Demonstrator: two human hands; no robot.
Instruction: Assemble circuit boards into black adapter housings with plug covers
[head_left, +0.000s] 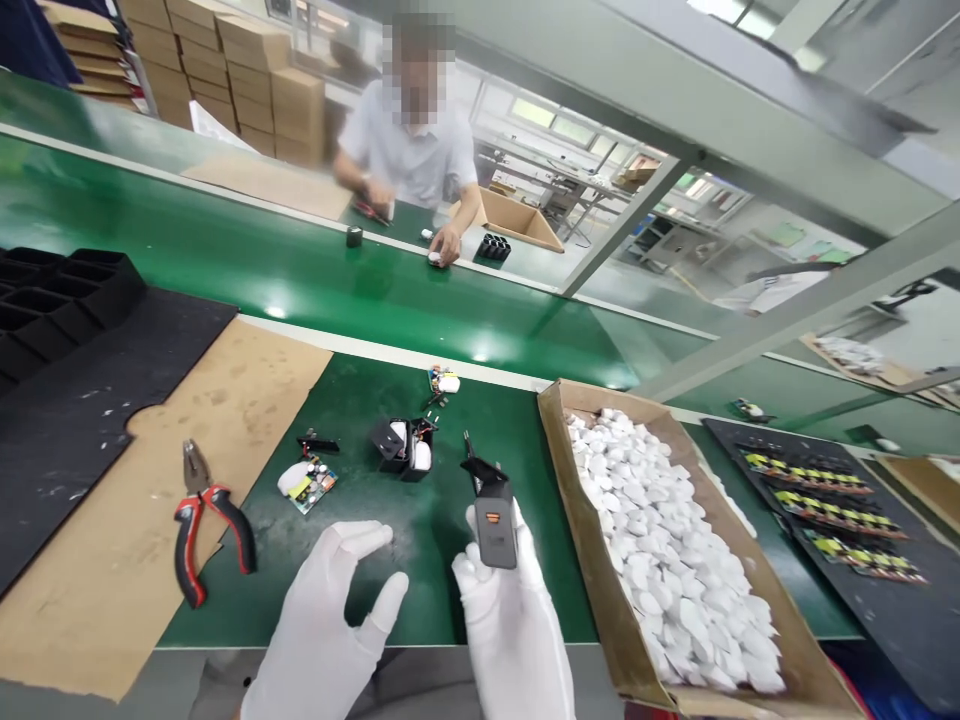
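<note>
My right hand (510,620), in a white glove, grips a small black plastic housing (495,530) with an orange port-like opening in its face. The housing's upper end has a raised black flap. My left hand (334,600), also gloved, hovers over the green work surface with fingers apart and nothing in them. Just beyond it lies a small circuit board (309,487) with a white pad and yellow parts. Farther forward stands a black case (409,450) with white-covered parts inside. Another little board (444,380) with a white blob lies near the far edge.
Red-and-black pliers (196,510) lie on brown cardboard (247,390) at left, near black trays (60,290). At right stands a cardboard box (592,560) of white pads, then rows of boards on a black sheet (765,480). A co-worker (412,150) works across the green belt (360,280).
</note>
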